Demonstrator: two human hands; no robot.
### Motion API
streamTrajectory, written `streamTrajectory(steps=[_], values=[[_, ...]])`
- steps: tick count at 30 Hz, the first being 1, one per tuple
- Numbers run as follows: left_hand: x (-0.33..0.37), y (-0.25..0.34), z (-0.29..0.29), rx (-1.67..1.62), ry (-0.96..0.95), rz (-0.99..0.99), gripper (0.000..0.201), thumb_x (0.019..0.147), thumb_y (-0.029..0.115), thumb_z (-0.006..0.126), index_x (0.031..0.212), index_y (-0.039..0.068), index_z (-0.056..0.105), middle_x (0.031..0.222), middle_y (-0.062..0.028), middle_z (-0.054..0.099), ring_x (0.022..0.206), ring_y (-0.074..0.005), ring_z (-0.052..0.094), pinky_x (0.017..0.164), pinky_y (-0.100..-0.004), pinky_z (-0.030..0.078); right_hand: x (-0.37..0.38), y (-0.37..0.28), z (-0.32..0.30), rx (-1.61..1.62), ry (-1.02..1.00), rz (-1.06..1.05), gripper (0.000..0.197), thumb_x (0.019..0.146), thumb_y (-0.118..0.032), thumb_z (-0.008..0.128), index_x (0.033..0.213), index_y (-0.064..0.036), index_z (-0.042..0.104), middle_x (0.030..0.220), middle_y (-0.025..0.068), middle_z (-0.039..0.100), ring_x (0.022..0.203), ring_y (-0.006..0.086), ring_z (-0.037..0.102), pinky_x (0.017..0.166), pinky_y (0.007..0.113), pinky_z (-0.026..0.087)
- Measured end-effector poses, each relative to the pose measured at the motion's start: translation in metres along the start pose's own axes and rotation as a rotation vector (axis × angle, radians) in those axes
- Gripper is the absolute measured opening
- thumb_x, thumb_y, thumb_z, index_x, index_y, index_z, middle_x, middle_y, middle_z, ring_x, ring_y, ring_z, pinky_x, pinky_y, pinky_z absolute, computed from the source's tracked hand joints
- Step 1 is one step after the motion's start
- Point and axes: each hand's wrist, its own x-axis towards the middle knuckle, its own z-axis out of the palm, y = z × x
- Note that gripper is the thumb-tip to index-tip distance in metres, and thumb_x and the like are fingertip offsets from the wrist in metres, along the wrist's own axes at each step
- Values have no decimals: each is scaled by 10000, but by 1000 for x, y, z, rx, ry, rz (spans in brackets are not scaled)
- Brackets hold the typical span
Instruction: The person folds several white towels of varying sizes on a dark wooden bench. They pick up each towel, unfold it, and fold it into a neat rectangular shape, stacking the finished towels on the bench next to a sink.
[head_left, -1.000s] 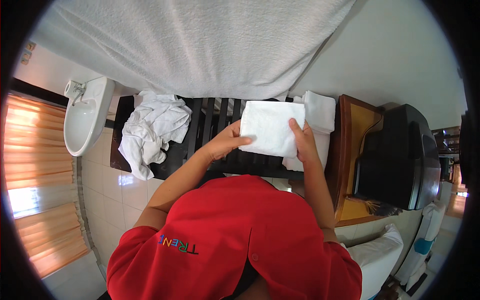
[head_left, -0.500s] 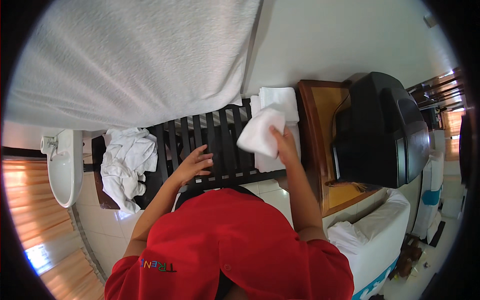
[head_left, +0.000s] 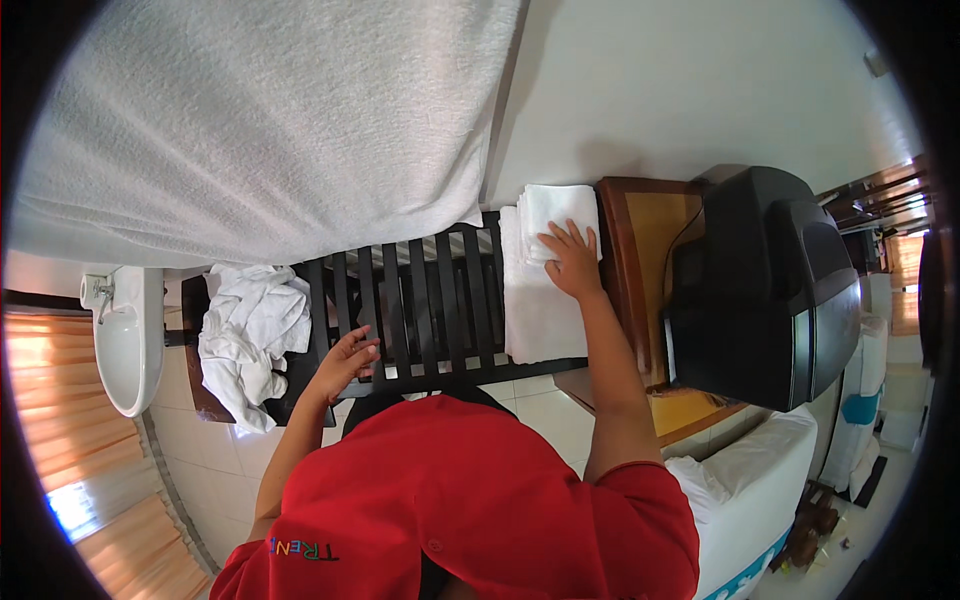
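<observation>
At the right end of a black slatted rack [head_left: 422, 300] lies a large folded white towel [head_left: 545, 325]. Smaller folded white cloths [head_left: 560, 203] are stacked on its far part. My right hand [head_left: 573, 260] rests on the near edge of that stack, palm down with fingers spread. Over the near left part of the slats hovers my left hand [head_left: 346, 366], holding nothing, its fingers loosely apart. To its left, a crumpled heap of white cloths [head_left: 255, 330] lies at the rack's left end, with one part hanging over the near edge.
A large white towel [head_left: 270, 120] hangs at the far left above the rack. Right of the rack, a wooden cabinet [head_left: 635, 290] bears a bulky black television [head_left: 760, 290]. A white washbasin [head_left: 130, 350] is at far left; a bed [head_left: 750, 490] stands near right.
My right hand has set the small folded white cloth on the stack at the far right and spread its fingers over it. My left hand has drawn back slightly toward the left.
</observation>
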Motion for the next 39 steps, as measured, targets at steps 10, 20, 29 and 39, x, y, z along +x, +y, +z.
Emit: streamTrajectory(steps=[10, 20, 29, 39], values=[[-4, -26, -24, 71, -48, 69, 588, 917, 323, 594, 1400, 72, 372, 1323, -106, 518, 1093, -144, 527, 812, -275, 453, 43, -23, 52, -295, -128, 509, 690, 860, -634, 441, 1451, -308, 298, 1542, 131, 166, 1398, 436, 109, 1025, 716, 114], [-13, -117, -112, -22, 305, 270, 483, 871, 227, 652, 1297, 66, 490, 1271, -130, 554, 1130, -191, 535, 909, -321, 438, 34, -91, 39, -253, 28, 473, 534, 951, -504, 399, 1392, -203, 394, 1507, 145, 251, 1386, 403, 183, 992, 741, 134], [-28, -143, -274, 566, 1495, 371, 491, 672, 222, 769, 1107, 94, 582, 1112, -156, 582, 1058, -362, 528, 881, -436, 436, -9, -315, 30, 286, -198, 40, 310, 953, -338, 487, 1036, -91, 655, 1256, 127, 560, 1224, 342, 451, 1032, 561, 258], [-8, -155, -327, 594, 1352, 291, 370, 732, 242, 700, 1072, 120, 620, 1235, -95, 541, 1185, -302, 430, 994, -492, 277, -18, -407, 21, 475, -154, -12, 307, 959, -234, 501, 966, 36, 648, 970, 173, 664, 919, 303, 629, 836, 361, 467]])
